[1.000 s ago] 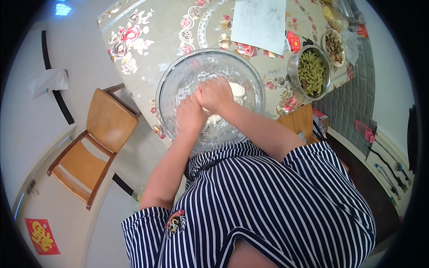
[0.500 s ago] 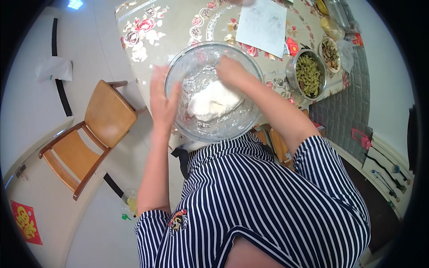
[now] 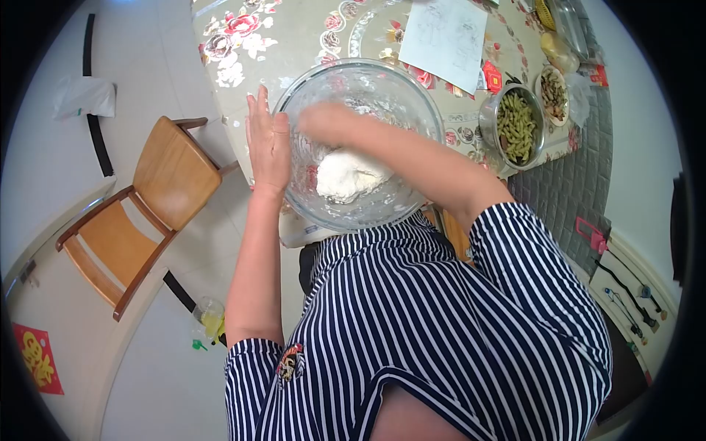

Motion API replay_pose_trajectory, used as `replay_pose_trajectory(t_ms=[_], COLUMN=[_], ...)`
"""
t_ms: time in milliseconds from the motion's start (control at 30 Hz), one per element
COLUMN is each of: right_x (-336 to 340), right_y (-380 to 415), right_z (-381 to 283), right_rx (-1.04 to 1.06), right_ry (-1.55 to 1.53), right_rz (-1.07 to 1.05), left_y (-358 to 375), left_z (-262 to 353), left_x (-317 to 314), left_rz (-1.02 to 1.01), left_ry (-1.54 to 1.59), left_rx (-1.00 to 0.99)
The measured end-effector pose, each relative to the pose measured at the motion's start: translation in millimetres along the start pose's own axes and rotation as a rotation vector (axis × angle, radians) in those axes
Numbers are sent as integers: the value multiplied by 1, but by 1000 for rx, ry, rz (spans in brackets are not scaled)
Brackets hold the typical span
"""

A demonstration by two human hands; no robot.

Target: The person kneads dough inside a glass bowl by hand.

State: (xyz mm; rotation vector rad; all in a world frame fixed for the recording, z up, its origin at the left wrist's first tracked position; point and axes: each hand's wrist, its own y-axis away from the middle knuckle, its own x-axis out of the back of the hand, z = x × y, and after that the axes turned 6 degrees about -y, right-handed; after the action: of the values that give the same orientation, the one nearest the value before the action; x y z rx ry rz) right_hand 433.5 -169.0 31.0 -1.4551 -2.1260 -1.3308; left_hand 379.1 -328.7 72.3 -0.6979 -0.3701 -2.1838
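A large clear glass bowl (image 3: 421, 192) stands at the table's near edge, right against my striped shirt. White dough (image 3: 346, 178) lies in it as one rough lump, and sticky smears coat the inner wall. My left hand (image 3: 269, 147) is upright at the bowl's left rim, palm toward the glass, fingers stretched out. Across the bowl reaches my right arm. My right hand (image 3: 327, 123) is over the inner left side, just above the dough, its fingers smeared by motion.
A metal bowl of green food pieces (image 3: 517, 128) and a plate of food (image 3: 553, 95) stand to the right. A white paper sheet (image 3: 443, 44) lies on the flowered tablecloth (image 3: 294, 37) at the back. A wooden chair (image 3: 176, 176) is on the left.
My right hand has swept left across the bowl, from its upper right part to the left side. My left hand has settled at the left rim. The dough's shape has shifted slightly.
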Motion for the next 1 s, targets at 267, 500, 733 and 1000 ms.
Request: replay_pose_trajectory(t_ms=[267, 500, 733, 1000], right_x=[-16, -39, -70, -39], right_y=[7, 90, 99, 43], right_z=[-4, -22, -3, -19], right_rx=[-68, 591, 508, 165], right_ry=[-55, -185, 148, 103], right_rz=[414, -85, 624, 134], left_y=[3, 8, 8, 11], left_z=[4, 2, 6, 7], left_x=[1, -3, -5, -4], left_rz=[-1, 39, 48, 40], left_ry=[-101, -103, -108, -113], left_rx=[-56, -50, -24, -14])
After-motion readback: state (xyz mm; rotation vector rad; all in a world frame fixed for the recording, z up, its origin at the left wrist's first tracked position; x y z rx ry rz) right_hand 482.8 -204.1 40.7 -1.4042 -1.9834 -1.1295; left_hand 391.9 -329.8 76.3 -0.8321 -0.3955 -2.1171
